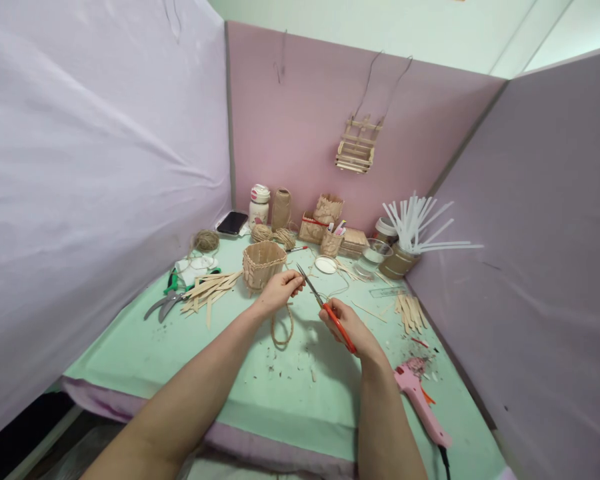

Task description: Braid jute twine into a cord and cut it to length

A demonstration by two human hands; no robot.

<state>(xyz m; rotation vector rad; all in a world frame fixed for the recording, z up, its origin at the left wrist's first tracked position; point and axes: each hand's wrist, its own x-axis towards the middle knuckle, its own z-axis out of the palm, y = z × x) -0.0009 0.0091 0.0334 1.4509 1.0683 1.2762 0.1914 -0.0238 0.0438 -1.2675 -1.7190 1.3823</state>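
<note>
My right hand (pixel 349 325) is closed around the red handles of a pair of scissors (pixel 316 296), whose blades point up and left toward my left hand. My left hand (pixel 279 291) pinches a braided jute cord (pixel 283 327) that hangs down in a loop onto the green table (pixel 145 347). The scissor tips sit right beside the left fingertips. Just behind my left hand stands a small basket (pixel 263 263) built of wooden craft sticks.
Loose craft sticks (pixel 209 288), pliers (pixel 166 304) and a twine ball (pixel 206 240) lie at the left. A pink glue gun (pixel 420 397) rests at the right front, more sticks (pixel 411 312) beside it. Jars, twine spools, a phone (pixel 232 223) and white glue rods (pixel 414 223) line the back wall.
</note>
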